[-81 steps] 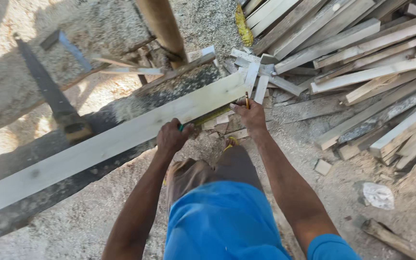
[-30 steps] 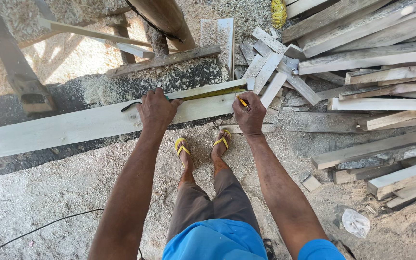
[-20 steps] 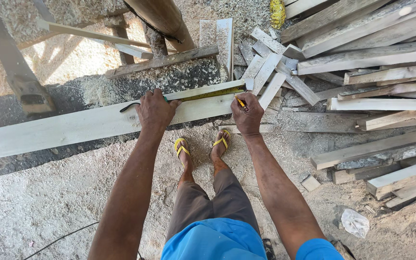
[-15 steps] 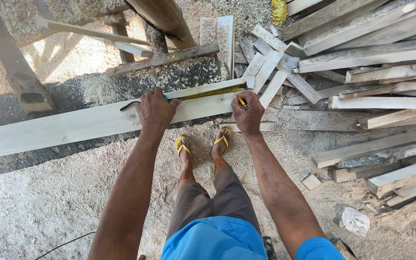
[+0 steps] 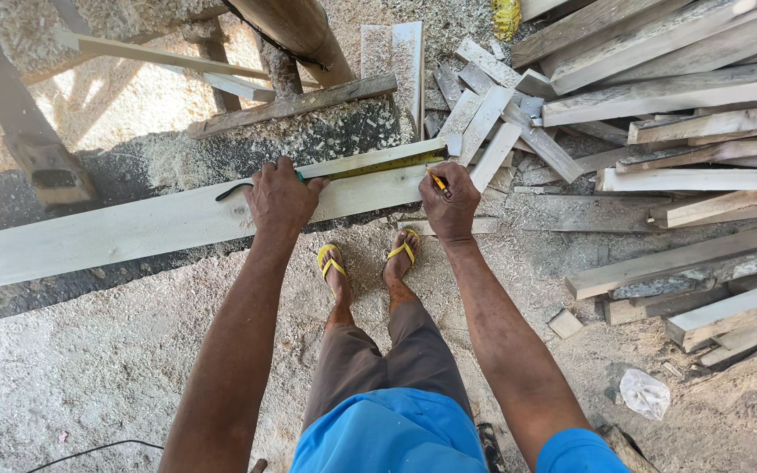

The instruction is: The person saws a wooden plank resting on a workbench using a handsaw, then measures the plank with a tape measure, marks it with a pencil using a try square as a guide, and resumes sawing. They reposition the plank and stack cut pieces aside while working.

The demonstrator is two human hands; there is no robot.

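Ground [image 5: 72, 385]: bare earth strewn with pale sawdust and wood chips.
Right side: stacked pile of rough planks [image 5: 685, 96] and offcuts, well apart from a crumpled white bag [image 5: 644, 392].
Top: round wooden post [image 5: 295, 31], sawdust heap [image 5: 308, 131] on a dark surface.
Light: strong sun, hard shadows at left.
Lower left: thin black cable [image 5: 89, 450].

Hands [image 5: 282, 197] on plank [image 5: 133, 229], tape measure [image 5: 378, 164] btwn them, lumber pile [image 5: 685, 131] to right

Open sawdust ground [image 5: 89, 377] lies on the near side of the plank [image 5: 133, 229], free for a hand. Beyond it, a post [image 5: 295, 31] and scrap boards [image 5: 492, 114] crowd in; stacked timber [image 5: 703, 166] blocks the right.
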